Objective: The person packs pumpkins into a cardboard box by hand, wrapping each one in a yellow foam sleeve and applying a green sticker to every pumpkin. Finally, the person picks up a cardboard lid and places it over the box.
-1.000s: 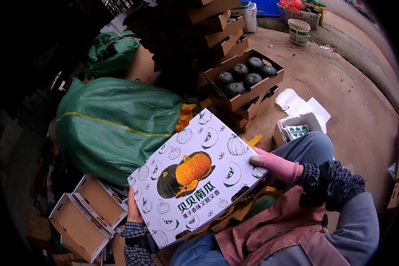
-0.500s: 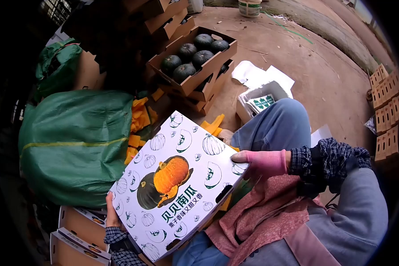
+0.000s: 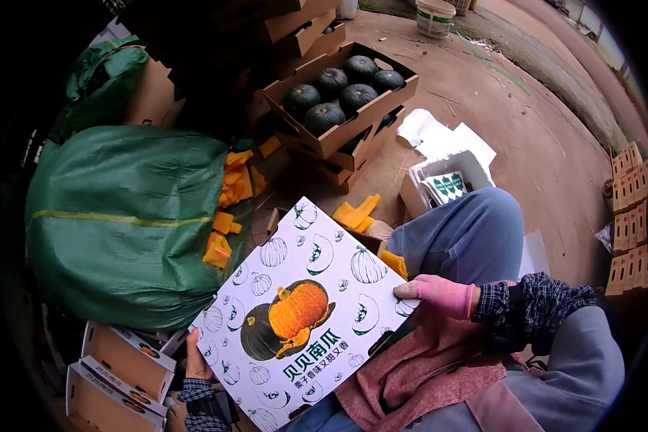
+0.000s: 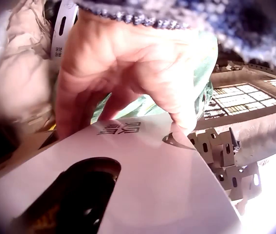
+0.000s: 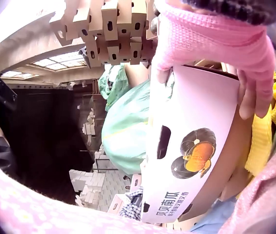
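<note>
A white cardboard box (image 3: 295, 317) printed with pumpkins and green characters lies tilted over the person's lap. My left hand (image 3: 196, 356), bare, grips its left end; in the left wrist view that hand (image 4: 128, 73) has its thumb and fingers on either side of the edge. At the opposite end my right hand (image 3: 443, 294) wears a pink glove with bare fingertips. Its thumb rests on the top face by the corner. The right wrist view shows the gloved hand (image 5: 216, 48) spanning the box's end, fingers around one side and thumb on the other.
Dark green pumpkins (image 3: 358, 97) fill an open brown carton (image 3: 374, 119) atop a stack. A big green sack (image 3: 122, 230) stands left beside yellow gloves (image 3: 237, 183). Empty printed boxes (image 3: 115, 399) lie lower left. A foam box (image 3: 417, 191) with packets sits past the knee.
The head view has swung right, then slightly back, shifting the surroundings. Both hands keep holding the box, whose near side face shows less now than a second ago.
</note>
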`<state>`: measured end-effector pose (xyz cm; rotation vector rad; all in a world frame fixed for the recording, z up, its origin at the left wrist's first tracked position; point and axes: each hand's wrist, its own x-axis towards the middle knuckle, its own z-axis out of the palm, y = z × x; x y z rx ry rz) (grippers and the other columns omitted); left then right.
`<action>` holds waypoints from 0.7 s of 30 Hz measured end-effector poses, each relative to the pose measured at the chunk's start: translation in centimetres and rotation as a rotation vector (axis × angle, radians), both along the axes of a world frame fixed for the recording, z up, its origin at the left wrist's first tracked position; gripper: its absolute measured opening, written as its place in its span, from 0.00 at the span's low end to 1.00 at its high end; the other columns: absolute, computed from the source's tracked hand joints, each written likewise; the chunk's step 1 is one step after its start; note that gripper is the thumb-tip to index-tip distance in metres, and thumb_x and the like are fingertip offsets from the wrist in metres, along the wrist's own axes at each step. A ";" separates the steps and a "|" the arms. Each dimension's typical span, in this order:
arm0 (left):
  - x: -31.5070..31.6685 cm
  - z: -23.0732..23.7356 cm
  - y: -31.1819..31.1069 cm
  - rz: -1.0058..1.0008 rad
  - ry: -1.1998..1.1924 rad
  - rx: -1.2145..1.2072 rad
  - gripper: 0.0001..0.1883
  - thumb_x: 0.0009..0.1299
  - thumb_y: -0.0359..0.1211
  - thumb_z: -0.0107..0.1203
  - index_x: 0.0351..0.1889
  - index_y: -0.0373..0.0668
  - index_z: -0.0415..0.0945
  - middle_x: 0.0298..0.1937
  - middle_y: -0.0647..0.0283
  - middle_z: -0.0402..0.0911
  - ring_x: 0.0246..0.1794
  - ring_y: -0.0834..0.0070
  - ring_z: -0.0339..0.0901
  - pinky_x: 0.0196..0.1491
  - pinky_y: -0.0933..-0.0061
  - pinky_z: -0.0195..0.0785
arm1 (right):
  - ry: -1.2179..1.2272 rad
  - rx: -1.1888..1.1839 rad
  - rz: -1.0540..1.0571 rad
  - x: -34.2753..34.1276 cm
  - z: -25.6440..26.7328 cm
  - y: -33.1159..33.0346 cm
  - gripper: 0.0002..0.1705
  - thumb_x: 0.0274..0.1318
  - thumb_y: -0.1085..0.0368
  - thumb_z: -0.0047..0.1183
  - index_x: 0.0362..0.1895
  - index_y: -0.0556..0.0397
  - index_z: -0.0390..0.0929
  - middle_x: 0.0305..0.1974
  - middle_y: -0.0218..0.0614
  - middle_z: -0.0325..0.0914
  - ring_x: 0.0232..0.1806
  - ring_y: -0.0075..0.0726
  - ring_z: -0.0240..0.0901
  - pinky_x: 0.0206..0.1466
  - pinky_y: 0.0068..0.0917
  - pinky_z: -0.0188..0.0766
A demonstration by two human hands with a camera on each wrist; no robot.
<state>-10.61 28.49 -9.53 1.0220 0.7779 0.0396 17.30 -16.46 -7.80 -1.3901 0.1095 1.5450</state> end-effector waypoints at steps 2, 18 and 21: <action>-1.8 -1.2 0.9 0.091 0.072 0.029 0.34 0.71 0.55 0.50 0.67 0.41 0.67 0.62 0.61 0.76 0.58 0.67 0.77 0.59 0.64 0.72 | -0.028 -0.015 -0.075 -0.7 -2.0 0.1 0.35 0.56 0.43 0.62 0.53 0.63 0.76 0.43 0.41 0.81 0.42 0.32 0.76 0.51 0.27 0.73; -6.7 -5.3 -15.1 0.334 0.066 -0.413 0.32 0.67 0.53 0.63 0.63 0.43 0.74 0.58 0.63 0.82 0.54 0.73 0.79 0.59 0.64 0.71 | 0.065 0.148 -0.108 2.3 0.5 2.9 0.22 0.57 0.58 0.59 0.53 0.53 0.74 0.43 0.47 0.78 0.45 0.47 0.75 0.50 0.40 0.72; -5.4 -1.9 -16.2 0.314 -0.187 -0.142 0.34 0.65 0.53 0.63 0.62 0.40 0.75 0.55 0.61 0.83 0.50 0.72 0.81 0.55 0.68 0.73 | -0.065 0.197 -0.016 3.3 2.4 4.0 0.24 0.58 0.56 0.57 0.55 0.53 0.70 0.45 0.47 0.77 0.46 0.47 0.76 0.51 0.39 0.72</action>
